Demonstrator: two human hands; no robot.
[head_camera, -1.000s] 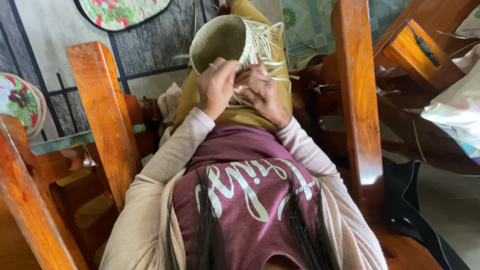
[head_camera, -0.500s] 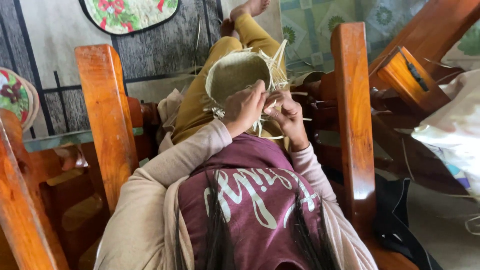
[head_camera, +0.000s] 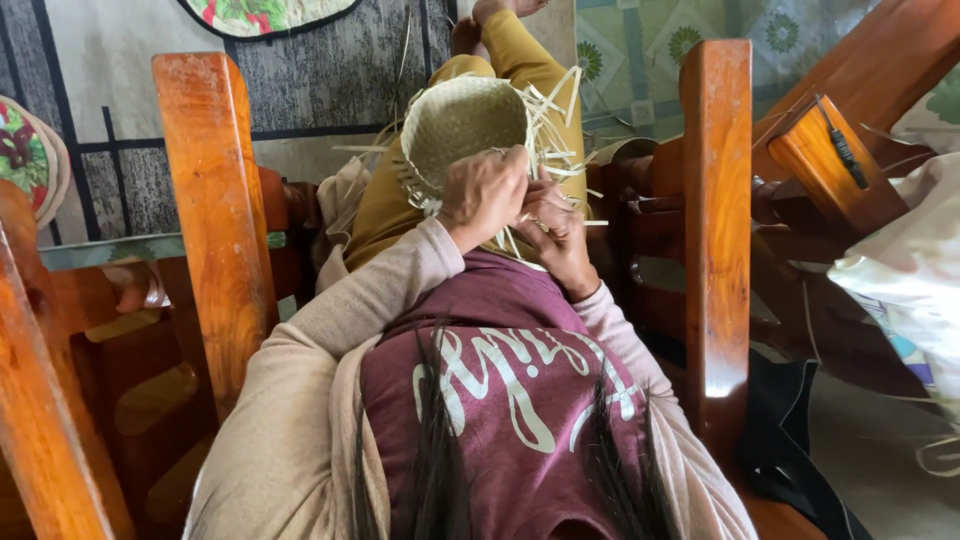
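A round woven straw piece (head_camera: 460, 125), pale green with loose strips sticking out at its edges, rests on my lap over mustard-yellow trousers (head_camera: 385, 200). My left hand (head_camera: 485, 195) grips its near rim, fingers curled over the weave. My right hand (head_camera: 555, 235) sits just right of the left one and pinches loose straw strips (head_camera: 545, 130) at the same rim. Both hands touch the woven piece close together. My beige sleeves and maroon shirt fill the lower part of the view.
Orange-brown wooden chair arms stand on either side of me, left arm (head_camera: 215, 200) and right arm (head_camera: 715, 220). More wooden furniture (head_camera: 830, 160) lies at the right with a white plastic bag (head_camera: 905, 280). A patterned floor mat (head_camera: 270, 15) lies ahead.
The woven piece has turned in my lap, its rounded side now facing up. My hands have shifted right along its rim, staying on the strips. The view has tilted.
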